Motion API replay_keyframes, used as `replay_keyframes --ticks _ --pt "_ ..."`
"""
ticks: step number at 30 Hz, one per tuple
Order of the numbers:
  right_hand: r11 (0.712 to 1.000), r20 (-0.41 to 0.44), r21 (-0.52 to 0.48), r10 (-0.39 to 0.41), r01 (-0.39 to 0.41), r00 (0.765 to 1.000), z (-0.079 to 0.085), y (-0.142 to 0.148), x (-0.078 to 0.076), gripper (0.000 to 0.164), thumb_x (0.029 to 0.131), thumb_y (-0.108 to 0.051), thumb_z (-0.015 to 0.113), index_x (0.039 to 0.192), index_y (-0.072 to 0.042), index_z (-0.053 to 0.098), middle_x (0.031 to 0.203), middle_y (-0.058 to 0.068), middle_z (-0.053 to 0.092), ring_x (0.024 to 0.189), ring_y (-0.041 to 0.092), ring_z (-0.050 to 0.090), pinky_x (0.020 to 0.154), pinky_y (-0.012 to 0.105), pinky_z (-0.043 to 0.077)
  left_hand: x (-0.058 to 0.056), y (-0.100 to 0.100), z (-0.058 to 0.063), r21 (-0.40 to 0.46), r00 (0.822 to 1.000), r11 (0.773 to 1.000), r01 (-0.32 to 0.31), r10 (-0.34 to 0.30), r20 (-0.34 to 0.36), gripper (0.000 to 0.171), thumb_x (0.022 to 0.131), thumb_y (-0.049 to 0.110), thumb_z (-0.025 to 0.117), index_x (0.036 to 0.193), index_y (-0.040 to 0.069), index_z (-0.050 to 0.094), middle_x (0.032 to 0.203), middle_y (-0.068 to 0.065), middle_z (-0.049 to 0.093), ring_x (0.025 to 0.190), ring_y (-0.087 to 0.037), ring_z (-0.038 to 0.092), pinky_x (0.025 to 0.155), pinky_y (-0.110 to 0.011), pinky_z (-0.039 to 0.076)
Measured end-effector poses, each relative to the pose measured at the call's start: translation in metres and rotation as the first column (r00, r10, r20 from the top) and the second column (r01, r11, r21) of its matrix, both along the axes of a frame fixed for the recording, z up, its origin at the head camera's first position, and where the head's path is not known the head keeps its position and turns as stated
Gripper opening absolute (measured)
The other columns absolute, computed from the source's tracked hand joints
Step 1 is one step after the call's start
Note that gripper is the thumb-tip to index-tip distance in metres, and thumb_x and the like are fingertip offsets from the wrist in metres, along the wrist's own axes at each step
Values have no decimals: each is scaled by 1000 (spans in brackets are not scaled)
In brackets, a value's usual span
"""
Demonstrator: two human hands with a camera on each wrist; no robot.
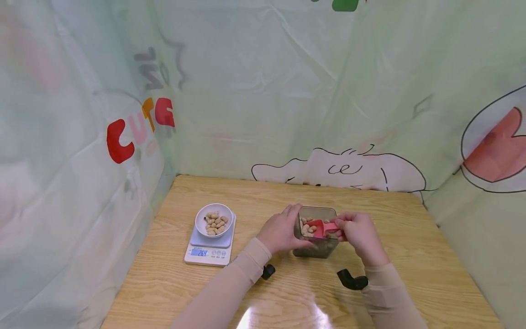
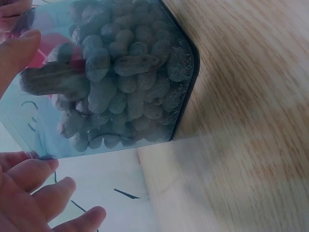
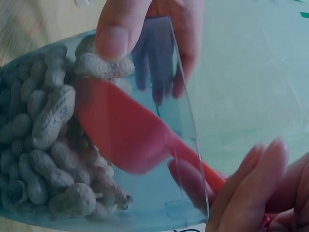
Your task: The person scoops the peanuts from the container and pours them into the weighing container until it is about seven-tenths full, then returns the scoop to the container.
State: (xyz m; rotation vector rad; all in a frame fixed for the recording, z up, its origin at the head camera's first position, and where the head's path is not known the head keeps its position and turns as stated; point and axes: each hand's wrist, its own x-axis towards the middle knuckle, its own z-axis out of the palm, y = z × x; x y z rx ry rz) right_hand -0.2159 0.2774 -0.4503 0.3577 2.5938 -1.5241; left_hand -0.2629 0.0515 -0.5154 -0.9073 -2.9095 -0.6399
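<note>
Container (image 1: 323, 248) is gripped by widely spread left hand (image 1: 281, 231), scoop (image 1: 318, 227) pinched by right hand (image 1: 360, 234).

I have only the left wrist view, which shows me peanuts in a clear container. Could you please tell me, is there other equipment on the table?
Observer: Yes, a scale stands on the table, to the left of the container.
Operator: Thank you. Is something placed on this scale?
Observer: A white bowl with some peanuts in it.
Operator: I also notice something reddish inside the container, but its shape is not clear to me. What is it, please?
Observer: It is a red scoop, held by the right hand.
</note>
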Motion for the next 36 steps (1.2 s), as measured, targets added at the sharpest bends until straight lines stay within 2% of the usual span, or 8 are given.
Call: replay_keyframes --ticks 5,10,13,17,20,24,27,36 --pt "999 -7 -33 5 -5 1000 -2 1 0 32 112 -9 53 127 16 66 80 4 69 65 9 61 59 23 59 1 -2 0 1 1000 1000 0 0 4 117 82 75 81 169 17 28 167 -14 50 128 -31 72 109 -41 60" --pt "989 -60 130 82 -73 995 -5 -1 4 27 110 -9 56 123 6 75 78 13 71 64 17 60 52 28 51 1 -1 -1 10 1000 1000 2 -3 28 116 83 73 81 170 19 26 169 -13 47 125 -31 73 108 -40 60" --pt "968 -102 228 126 -100 987 -6 -1 6 24 109 -10 58 118 -1 79 76 13 70 63 19 59 48 30 44 0 -1 -1 12 1000 1000 4 -4 29 116 83 74 80 170 20 25 169 -13 47 121 -31 74 106 -39 61" --pt "951 -134 285 166 -123 977 -7 0 7 22 108 -10 61 114 -3 80 73 9 68 61 18 56 47 30 40 0 -2 0 8 1000 1000 3 -3 18 117 83 74 80 170 18 27 169 -13 48 121 -30 75 105 -39 62" --pt "966 -107 229 145 -118 984 -8 1 6 24 107 -11 61 117 0 79 71 6 65 60 16 54 47 30 40 0 -2 0 10 1000 1000 0 0 8 116 83 74 80 169 17 29 168 -13 49 120 -30 75 105 -39 62" --pt "997 -47 34 76 -75 996 -9 1 5 30 110 -11 57 127 9 72 71 2 62 59 12 53 50 28 47 2 -2 -1 21 1000 1000 3 -3 25 116 83 74 81 170 19 27 168 -12 48 123 -30 73 108 -39 60" --pt "996 -22 -85 34 -36 999 -10 0 4 32 111 -9 55 130 14 67 74 0 63 61 10 54 53 26 53 3 -4 -1 21 999 1000 -3 2 43 117 83 73 81 170 19 26 169 -12 47 125 -30 73 109 -39 60" --pt "993 -23 -112 -40 37 999 -6 -5 3 33 111 -9 54 127 18 65 77 1 68 62 8 57 55 24 57 0 -2 -3 38 1000 999 8 -9 15 115 83 73 81 169 18 27 168 -11 48 125 -29 73 107 -38 60"
